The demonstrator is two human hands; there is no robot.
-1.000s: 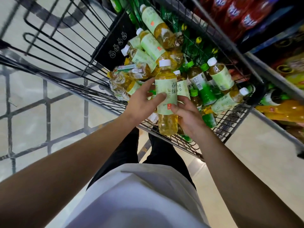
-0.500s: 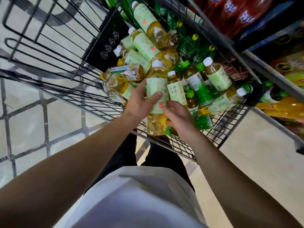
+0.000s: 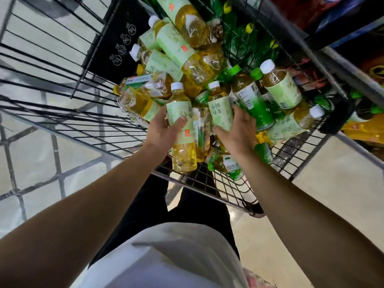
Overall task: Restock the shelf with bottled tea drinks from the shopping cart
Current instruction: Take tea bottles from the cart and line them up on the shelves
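Observation:
A wire shopping cart (image 3: 87,129) holds a heap of tea bottles with pale green labels and white or green caps. My left hand (image 3: 164,132) grips one upright yellow tea bottle (image 3: 184,150) by its label, thumb across the front. My right hand (image 3: 239,132) curls round a second white-capped bottle (image 3: 220,109) just to the right, fingers behind its label. A third bottle (image 3: 202,129) stands between the two. Darker tea bottles with green caps (image 3: 252,100) lie to the right of my right hand.
The shelf edge (image 3: 340,65) runs along the right with red-labelled bottles (image 3: 291,9) above and orange ones (image 3: 365,129) below. A black panel (image 3: 122,44) stands at the cart's far side. Tiled floor lies left and right of my legs.
My right hand has shifted from the base of the left bottle to a grip on the neighbouring bottle. The camera has moved closer to the cart.

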